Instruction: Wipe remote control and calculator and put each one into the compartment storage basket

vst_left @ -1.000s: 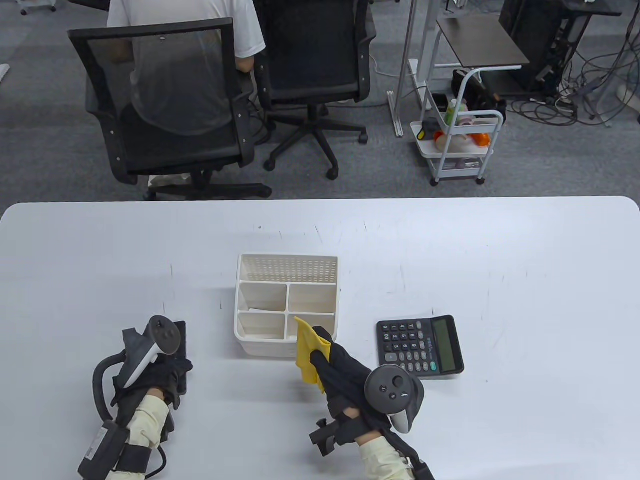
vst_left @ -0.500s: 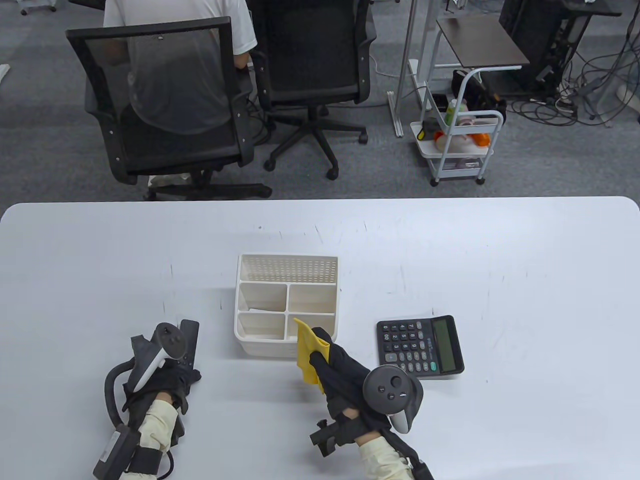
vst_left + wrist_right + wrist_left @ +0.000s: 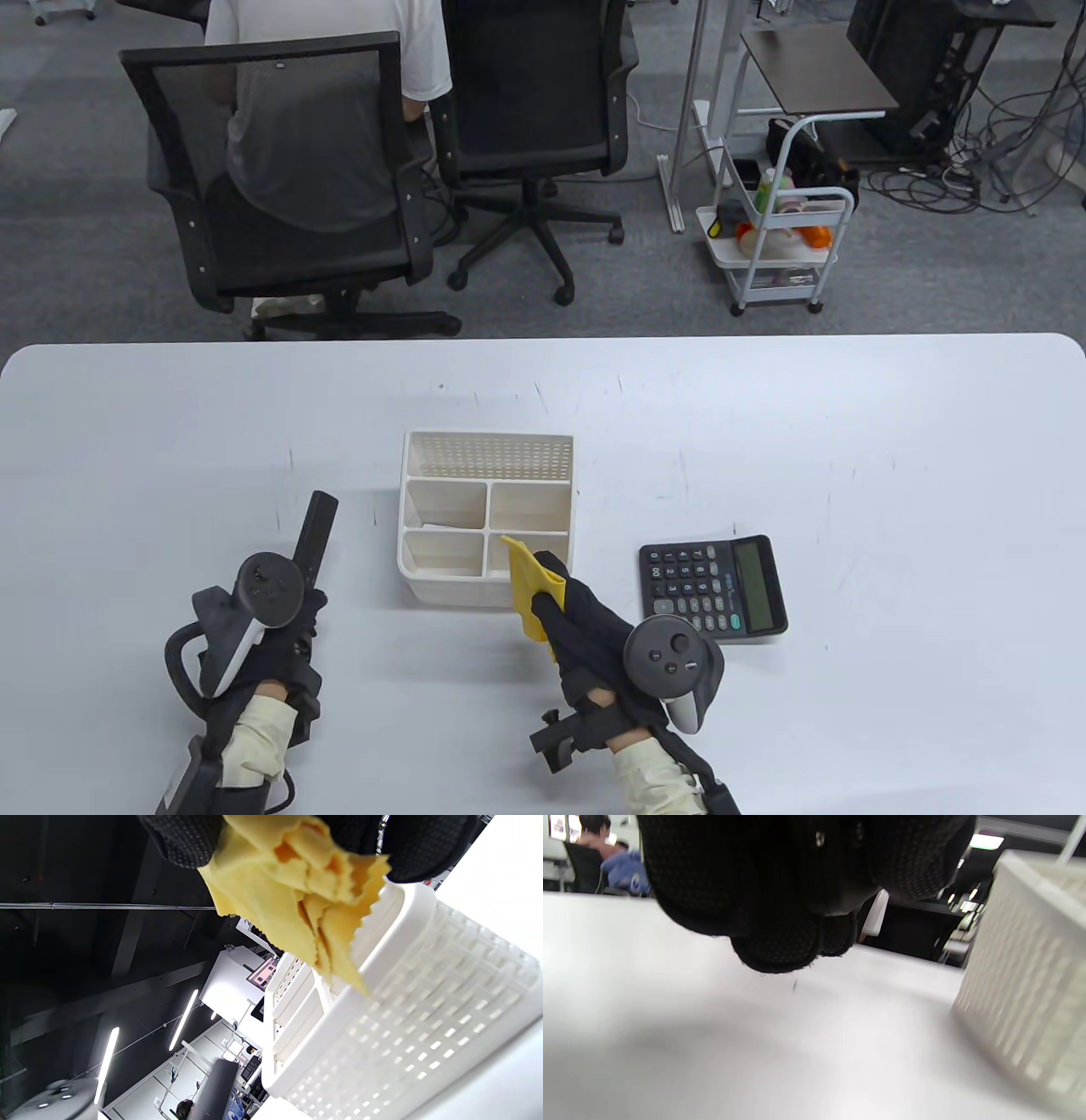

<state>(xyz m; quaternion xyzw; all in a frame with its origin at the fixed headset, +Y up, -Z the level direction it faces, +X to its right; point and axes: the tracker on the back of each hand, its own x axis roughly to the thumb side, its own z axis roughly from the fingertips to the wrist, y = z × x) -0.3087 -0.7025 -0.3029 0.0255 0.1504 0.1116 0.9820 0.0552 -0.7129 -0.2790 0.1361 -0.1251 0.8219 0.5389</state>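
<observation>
A slim black remote control [image 3: 316, 531] points away from me, left of the basket, and my left hand [image 3: 304, 613] grips its near end. In the left wrist view the gloved fingertips [image 3: 780, 950] curl above the white table, hiding the remote. A folded yellow cloth [image 3: 528, 590] is pinched in my right hand [image 3: 547, 586] at the near right corner of the white compartment storage basket [image 3: 486, 446]. The right wrist view has the cloth [image 3: 288, 899] hanging over the basket's rim [image 3: 382, 942]. The black calculator [image 3: 713, 588] lies flat, face up, right of the basket.
The white table [image 3: 848, 441] carries only these items. Beyond its far edge stand two black office chairs [image 3: 280, 178], one with a person seated, and a small white cart [image 3: 780, 246]. In the left wrist view the basket's perforated wall [image 3: 1022, 984] is close on the right.
The left hand has closed on the remote and shifted right; the remote now sticks out well beyond the fingers, angled toward the far side. The right hand and cloth have hardly moved.
</observation>
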